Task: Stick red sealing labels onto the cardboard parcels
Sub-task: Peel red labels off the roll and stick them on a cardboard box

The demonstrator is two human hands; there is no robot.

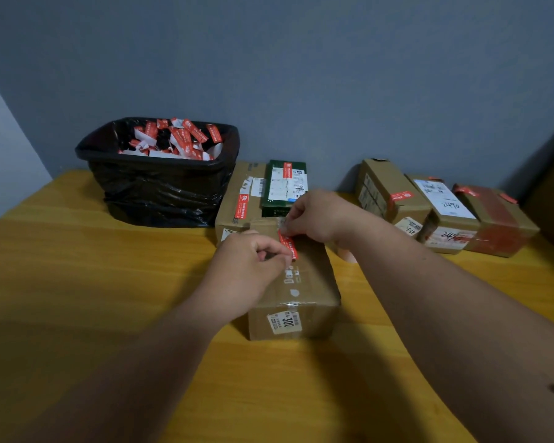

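Left hand (pixel 253 260) pinches the near end of the red label (pixel 288 245); right hand (pixel 317 219) pinches the far end. Label is stretched between them over the top of the cardboard parcel (pixel 296 292), which sits on the bench (pixel 77 266) directly under both hands. Cannot tell whether the label already touches the cardboard.

Risks, as judged: uneven lowering would trap a crease or set the label skew across the seam; adhesive may cling to fingertips and lift on release; parcel is unbraced and could slide.

Surroundings: beyond the left hand, a black-lined bin (pixel 160 183) full of label scraps. Just beyond the hands, two labelled parcels (pixel 263 193), close to the working parcel. Beyond the right forearm, three more parcels (pixel 445 206), well apart.
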